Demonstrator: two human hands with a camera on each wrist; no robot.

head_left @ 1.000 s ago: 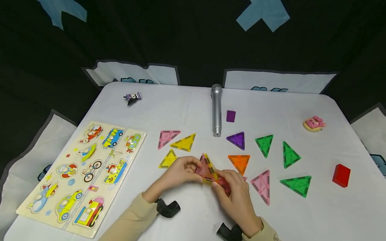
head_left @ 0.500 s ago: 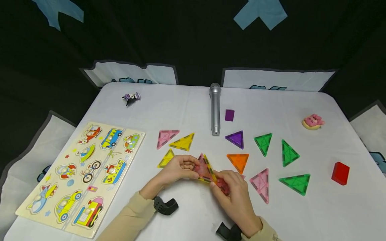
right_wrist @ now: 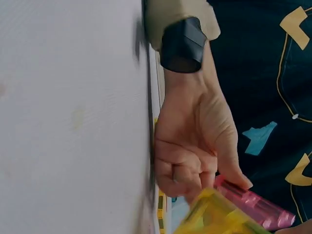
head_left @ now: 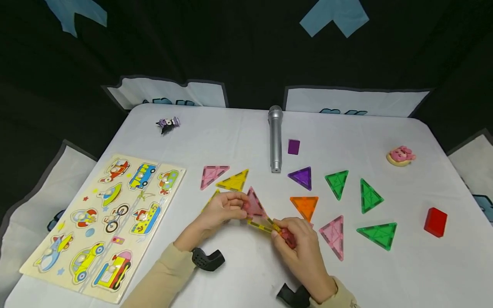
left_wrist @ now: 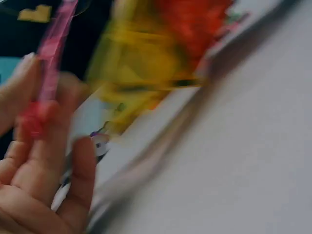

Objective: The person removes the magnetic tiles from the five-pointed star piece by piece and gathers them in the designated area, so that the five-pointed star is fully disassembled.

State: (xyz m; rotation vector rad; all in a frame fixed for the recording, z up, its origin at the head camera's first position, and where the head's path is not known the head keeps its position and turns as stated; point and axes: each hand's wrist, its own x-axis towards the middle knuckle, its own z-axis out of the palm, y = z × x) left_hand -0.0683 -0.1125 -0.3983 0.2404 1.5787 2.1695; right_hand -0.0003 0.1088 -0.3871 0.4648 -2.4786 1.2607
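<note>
In the head view, my left hand (head_left: 228,210) pinches a pink translucent triangle tile (head_left: 254,203) between thumb and fingers. The left wrist view has this pink tile (left_wrist: 50,63) nearly edge-on, apart from the yellow one. To its right, my right hand (head_left: 302,250) grips a yellow magnetic tile (head_left: 262,224) together with a red translucent tile (head_left: 288,238), which its fingers partly cover. Yellow tile (left_wrist: 141,61) and red tile (left_wrist: 195,24) stand at an angle to each other in the blurred left wrist view. From the right wrist camera, the left thumb presses along the pink tile (right_wrist: 253,204).
Loose triangle tiles lie around: pink (head_left: 212,174), yellow (head_left: 234,181), purple (head_left: 301,178), orange (head_left: 305,207) and several green (head_left: 379,234). A microphone (head_left: 275,139) lies behind them. A wooden vehicle puzzle board (head_left: 131,239) occupies the left, a red block (head_left: 435,222) the right.
My left hand has moved slightly up and left with the pink tile, drawing it away from the yellow and red tiles. The right hand stays nearly in place.
</note>
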